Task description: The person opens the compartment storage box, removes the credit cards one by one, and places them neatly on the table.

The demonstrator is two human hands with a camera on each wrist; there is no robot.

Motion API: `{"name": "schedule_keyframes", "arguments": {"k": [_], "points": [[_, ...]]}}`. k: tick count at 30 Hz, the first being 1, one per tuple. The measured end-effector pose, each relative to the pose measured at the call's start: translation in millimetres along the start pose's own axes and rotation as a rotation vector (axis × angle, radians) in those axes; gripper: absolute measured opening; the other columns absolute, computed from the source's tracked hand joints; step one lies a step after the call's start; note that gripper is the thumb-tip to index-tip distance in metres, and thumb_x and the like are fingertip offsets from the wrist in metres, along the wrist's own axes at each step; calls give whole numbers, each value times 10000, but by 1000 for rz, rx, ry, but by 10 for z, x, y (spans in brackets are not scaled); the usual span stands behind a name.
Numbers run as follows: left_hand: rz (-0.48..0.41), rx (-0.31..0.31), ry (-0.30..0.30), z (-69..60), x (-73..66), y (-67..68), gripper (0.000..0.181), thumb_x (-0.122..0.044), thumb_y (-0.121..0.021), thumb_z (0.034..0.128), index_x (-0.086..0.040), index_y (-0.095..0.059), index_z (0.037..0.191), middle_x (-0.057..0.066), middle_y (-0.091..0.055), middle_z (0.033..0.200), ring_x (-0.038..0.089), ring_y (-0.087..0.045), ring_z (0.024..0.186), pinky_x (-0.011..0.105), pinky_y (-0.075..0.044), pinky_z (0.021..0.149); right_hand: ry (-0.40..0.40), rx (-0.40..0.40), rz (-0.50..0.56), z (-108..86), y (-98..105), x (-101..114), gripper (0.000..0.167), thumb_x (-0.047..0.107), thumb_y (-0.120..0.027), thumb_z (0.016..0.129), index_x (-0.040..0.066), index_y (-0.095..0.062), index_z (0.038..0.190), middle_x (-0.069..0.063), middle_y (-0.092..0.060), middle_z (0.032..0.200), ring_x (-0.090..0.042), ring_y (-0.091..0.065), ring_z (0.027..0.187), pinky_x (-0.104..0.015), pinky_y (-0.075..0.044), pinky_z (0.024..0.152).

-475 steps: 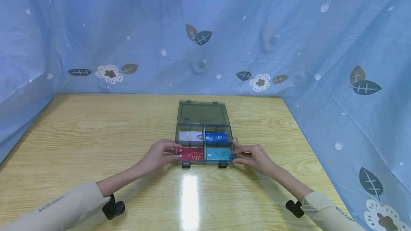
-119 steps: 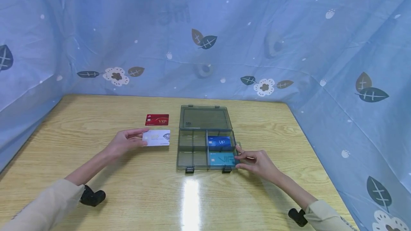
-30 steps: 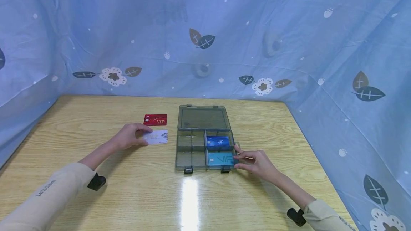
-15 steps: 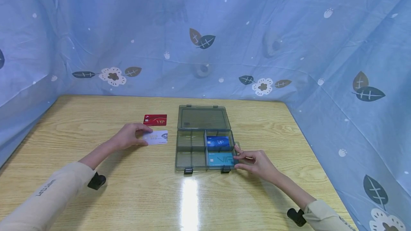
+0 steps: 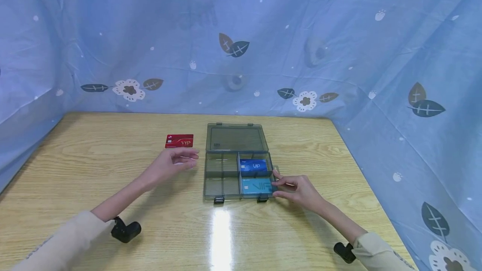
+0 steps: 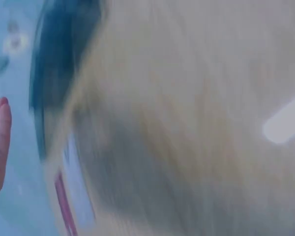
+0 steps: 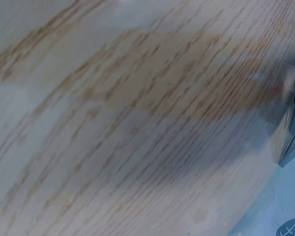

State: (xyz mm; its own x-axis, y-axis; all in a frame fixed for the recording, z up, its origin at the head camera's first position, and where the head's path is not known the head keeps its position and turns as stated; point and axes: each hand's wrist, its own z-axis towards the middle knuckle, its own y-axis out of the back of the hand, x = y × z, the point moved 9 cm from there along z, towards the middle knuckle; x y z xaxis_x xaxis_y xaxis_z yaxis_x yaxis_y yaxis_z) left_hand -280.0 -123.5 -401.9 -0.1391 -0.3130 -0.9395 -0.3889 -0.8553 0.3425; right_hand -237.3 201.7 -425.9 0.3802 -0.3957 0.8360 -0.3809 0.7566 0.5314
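Bare left grip (image 5: 169, 165) hides most of the flat white rectangular card (image 6: 78, 182) (blurred at the left wrist) from the head camera

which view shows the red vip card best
The head view: the red card lies face up there, its VIP lettering readable. The left wrist view catches it only as a thin, blurred strip near the bottom edge; the right wrist view does not show it.

Two cards (image 5: 253, 165) in open grey box (image 5: 214, 186)
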Motion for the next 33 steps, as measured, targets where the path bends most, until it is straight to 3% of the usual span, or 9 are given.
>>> {"name": "schedule_keyframes", "arguments": {"k": [7,11,15,23,28,31,33], "points": [[-184,120,41,-22,-176,-610,445,-157,-652,923,66,-542,1293,249,-598,1228,276,-615,1099,307,-503,907,-10,-1,7,4,-1,-25,243,95,-748,816,-51,-706,1006,-275,-511,1307,-362,-486,1219,-292,-512,843],[-220,131,68,32,-205,-878,432,-141,-657,915,68,-552,1278,241,-601,1225,278,-614,1099,331,-495,924,-10,-2,14,6,-1,-30,239,90,-748,815,-55,-703,1000,-278,-518,1297,-365,-489,1215,-289,-512,841],[-193,129,71,121,-186,-1104,405,-113,-668,901,61,-578,1255,222,-610,1209,278,-623,1073,312,-517,881,3,-9,16,8,2,-19,233,80,-750,811,-61,-702,990,-280,-526,1285,-367,-499,1204,-294,-515,834],[30,118,15,246,-181,-1312,337,-94,-629,924,38,-603,1234,119,-678,999,225,-657,913,281,-545,763,36,-8,-12,12,-10,5,238,83,-745,816,-63,-701,999,-287,-532,1275,-374,-535,1159,-298,-525,814],[293,144,-71,331,-318,-1406,297,-121,-602,949,55,-616,1188,71,-682,860,158,-638,766,276,-531,692,37,-11,-14,6,1,12,233,79,-747,813,-64,-703,992,-284,-537,1269,-375,-526,1166,-300,-523,818],[454,172,-68,375,-370,-1495,311,-154,-610,949,78,-626,1156,137,-687,845,185,-627,688,314,-537,694,35,-10,-12,2,2,9,237,79,-746,814,-64,-704,999,-278,-552,1253,-372,-516,1173,-299,-523,816],[555,199,-57,389,-392,-1568,267,-176,-624,944,77,-665,1020,156,-666,770,193,-595,596,319,-536,641,39,-11,-14,-2,1,9,242,81,-746,814,-65,-704,1002,-277,-558,1246,-370,-519,1168,-301,-525,812]]}}
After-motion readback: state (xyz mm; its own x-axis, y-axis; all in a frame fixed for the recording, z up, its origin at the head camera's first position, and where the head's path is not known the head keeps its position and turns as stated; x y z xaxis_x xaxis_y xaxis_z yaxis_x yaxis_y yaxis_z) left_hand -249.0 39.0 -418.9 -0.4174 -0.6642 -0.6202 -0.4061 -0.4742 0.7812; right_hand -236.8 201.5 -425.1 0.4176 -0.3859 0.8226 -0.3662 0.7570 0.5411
